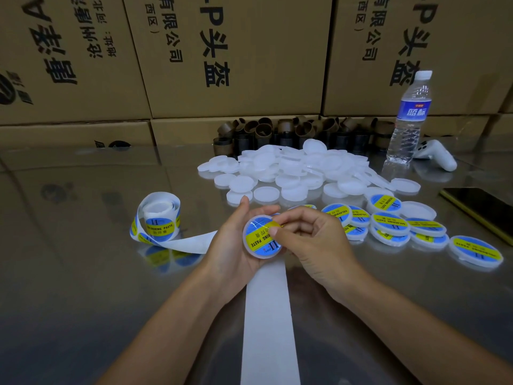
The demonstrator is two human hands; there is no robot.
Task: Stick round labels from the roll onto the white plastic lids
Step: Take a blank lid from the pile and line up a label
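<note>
The label [159, 227] on the roll [158, 205] at left reads "SOLDERING PASTE" under "II", and the labelled lid [262, 241] at near centre shows "RING PASTE" and "II". The far cardboard boxes [236, 51] carry "有限公司", "(西区)" and "P头盔". The water bottle [410, 112] at far right reads "蓝标".

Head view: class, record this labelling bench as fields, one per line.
left hand: holds one lid, label face up
right hand: pinches the label's edge over that lid
label roll: on the table, left of the hands
plain lids: heaped behind the hands
labelled lids: grouped right of the hands
backing strip: trails from the roll toward the camera
</note>
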